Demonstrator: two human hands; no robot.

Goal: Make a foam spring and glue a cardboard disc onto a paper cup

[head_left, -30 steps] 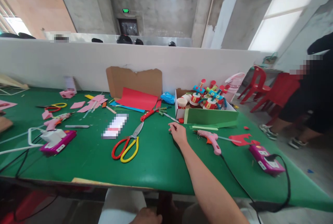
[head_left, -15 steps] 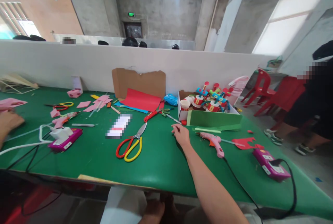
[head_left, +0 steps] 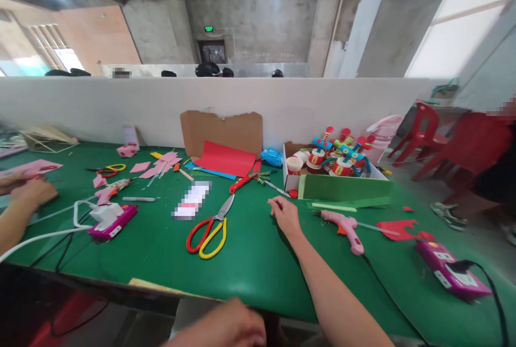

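Note:
My right hand (head_left: 285, 215) rests on the green table with its fingers curled together, and nothing shows in them. Left of it lie scissors (head_left: 210, 231) with one red and one yellow handle, blades closed. To its right is a pink glue gun (head_left: 342, 226) with a glue stick in its back and a black cord. My left hand (head_left: 229, 325) is at the table's front edge, smeared by motion, so its fingers cannot be made out. Beyond the scissors are a red-handled tool (head_left: 239, 182) and a phone-like white rectangle (head_left: 192, 200), blurred out.
A box (head_left: 342, 188) of paper-cup figures stands at the back right. Purple power strips (head_left: 449, 272) sit at both sides, with cords trailing. Red paper (head_left: 228, 159) leans near cardboard (head_left: 221, 129). At the far left another person's hands (head_left: 34, 191) hold pink material.
My left hand has come up from my lap to the table's front edge. The right hand stays in place. The view has shifted slightly left and up.

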